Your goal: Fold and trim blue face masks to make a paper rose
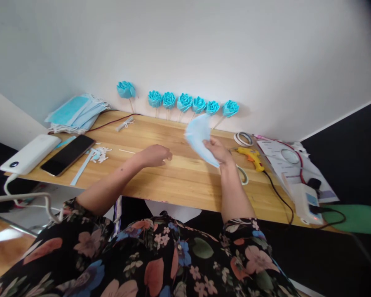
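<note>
A light blue sheet of face-mask fabric (199, 138), blurred by motion and curved, hangs above the middle of the wooden table. My right hand (218, 151) grips its lower right edge. To the left of it, my left hand (157, 156) is held low over the table with its fingers curled in; whether anything is between them is hidden. A thin white stick (126, 151) lies just left of that hand. Behind both hands, several blue fabric roses (184, 102) on sticks lean against the wall.
At the left are stacked face masks (76, 111), a white power bank (31, 153), a black phone (68, 154) and fabric scraps (100, 154). On the right lie tape rolls (243, 139), a yellow glue gun (251, 157), papers (276, 159) and a white power strip (305, 202) with cords.
</note>
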`<state>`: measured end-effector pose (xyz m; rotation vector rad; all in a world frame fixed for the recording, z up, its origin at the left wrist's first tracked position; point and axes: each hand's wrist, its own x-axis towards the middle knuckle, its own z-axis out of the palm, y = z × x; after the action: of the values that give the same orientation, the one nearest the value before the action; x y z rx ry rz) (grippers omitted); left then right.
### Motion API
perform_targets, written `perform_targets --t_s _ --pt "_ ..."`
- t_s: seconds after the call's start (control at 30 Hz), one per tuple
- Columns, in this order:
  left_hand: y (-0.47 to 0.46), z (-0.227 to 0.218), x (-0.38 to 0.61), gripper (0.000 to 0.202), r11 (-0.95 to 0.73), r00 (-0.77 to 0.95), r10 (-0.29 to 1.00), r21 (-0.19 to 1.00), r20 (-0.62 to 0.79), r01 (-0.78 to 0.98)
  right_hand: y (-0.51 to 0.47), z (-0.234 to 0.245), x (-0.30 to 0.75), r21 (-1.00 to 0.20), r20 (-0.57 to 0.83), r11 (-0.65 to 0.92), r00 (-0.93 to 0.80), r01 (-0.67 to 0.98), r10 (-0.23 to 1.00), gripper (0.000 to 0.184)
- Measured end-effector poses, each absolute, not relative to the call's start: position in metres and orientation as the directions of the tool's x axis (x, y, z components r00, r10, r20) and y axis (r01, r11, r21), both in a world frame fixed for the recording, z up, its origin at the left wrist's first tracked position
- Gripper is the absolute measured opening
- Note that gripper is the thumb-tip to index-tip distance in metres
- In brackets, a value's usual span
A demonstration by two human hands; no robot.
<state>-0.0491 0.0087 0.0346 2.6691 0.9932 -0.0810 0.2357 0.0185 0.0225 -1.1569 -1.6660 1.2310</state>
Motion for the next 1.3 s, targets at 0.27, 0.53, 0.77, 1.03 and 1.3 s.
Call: perform_targets --t_s 0.27,0.53,0.77,1.03,1.3 --pt "-0.018 0.008 -0.095 0.029 -0.759 0.764 0.643 0.173 0.05 0.627 0.017 0.016 0.22 -0.971 0.005 0.092 -0.362 0.223 0.932 0.055" --pt "-0.031 0.011 -0.116 0.028 -0.758 0.761 0.64 0.244 0.104 0.604 0.014 0.017 0.215 -0.936 -0.055 0.12 -0.475 0.331 0.878 0.046" --pt "-0.028 0.003 -0.124 0.027 -0.752 0.736 0.652 0.284 0.182 0.595 0.011 0.02 0.214 -0.917 -0.097 0.113 -0.49 0.382 0.866 0.039" --pt "-0.025 0.029 -0.083 0.032 -0.7 0.689 0.681 0.495 0.248 0.514 -0.003 0.034 0.215 -0.97 -0.156 -0.014 -0.573 0.244 0.805 0.036" --pt "0.042 0.037 -0.04 0.027 -0.649 0.639 0.734 0.516 0.232 0.559 -0.007 0.039 0.215 -0.968 -0.178 -0.034 -0.582 0.25 0.794 0.043"
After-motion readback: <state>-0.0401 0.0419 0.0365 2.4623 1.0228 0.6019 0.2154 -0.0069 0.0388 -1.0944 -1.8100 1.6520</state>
